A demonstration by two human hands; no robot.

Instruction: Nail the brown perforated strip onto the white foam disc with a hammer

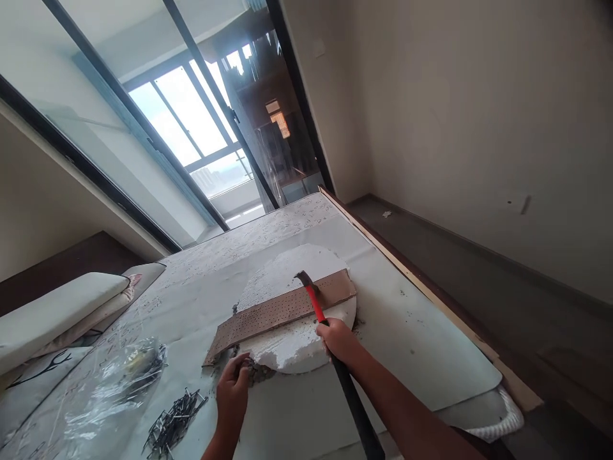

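My right hand (pixel 338 338) is closed round the shaft of a hammer (pixel 313 301) with a red neck and black grip; its dark head rests on a brown strip of board (pixel 282 310) studded with rows of nail heads. The strip lies across a round white foam disc (pixel 299 348). My left hand (pixel 233 386) has its fingers curled at the near edge of the disc, by the strip's lower left end, pinching something too small to make out.
A heap of loose dark nails (pixel 175 420) lies left of my left hand, beside crumpled clear plastic (pixel 117 383). The pale sheet-covered work surface (pixel 407 332) ends at a wooden edge (pixel 431 294) on the right, with dark floor beyond. A white cushion (pixel 52 313) sits far left.
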